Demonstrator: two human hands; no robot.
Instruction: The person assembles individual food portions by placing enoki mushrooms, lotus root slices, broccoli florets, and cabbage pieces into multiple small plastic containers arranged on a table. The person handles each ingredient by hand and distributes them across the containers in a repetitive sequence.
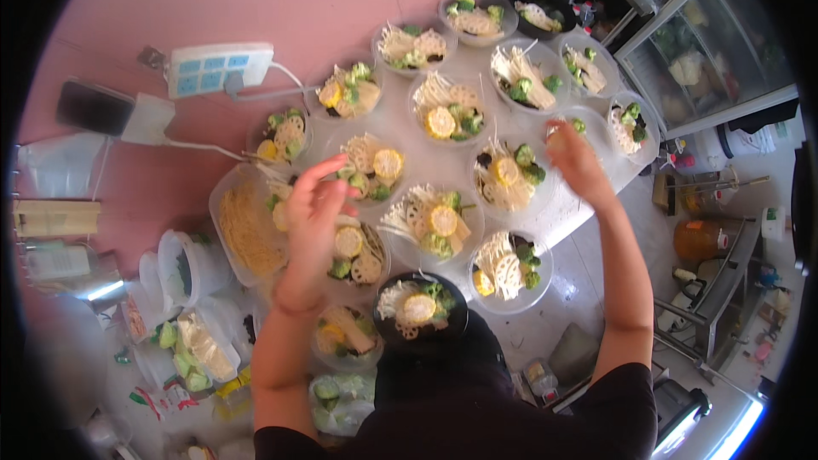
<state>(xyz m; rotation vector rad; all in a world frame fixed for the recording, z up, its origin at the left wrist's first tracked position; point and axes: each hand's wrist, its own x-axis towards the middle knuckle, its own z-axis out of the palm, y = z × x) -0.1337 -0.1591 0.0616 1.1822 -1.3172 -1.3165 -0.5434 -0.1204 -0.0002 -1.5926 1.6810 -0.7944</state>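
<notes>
My left hand (pixel 317 200) hovers over the bowls on the left side of the table, its fingers apart and nothing visible in them. Below it, partly covered, is a clear bowl (pixel 358 255) with corn, lotus root slices and broccoli. My right hand (pixel 573 158) reaches over a clear bowl (pixel 592 129) at the right, where a piece of broccoli (pixel 579 125) shows. Its fingers are drawn together and somewhat blurred; what they hold, if anything, is hidden. Between my hands stand several bowls with enoki mushrooms, corn and broccoli, among them one bowl (pixel 443 220) in the middle.
A black bowl (pixel 422 311) of vegetables sits at the table's near edge. On the left are a tub of yellow strips (pixel 249 221), a power strip (pixel 217 71) with cables, and a phone (pixel 94 108). A glass-fronted cabinet (pixel 707 43) stands at the far right.
</notes>
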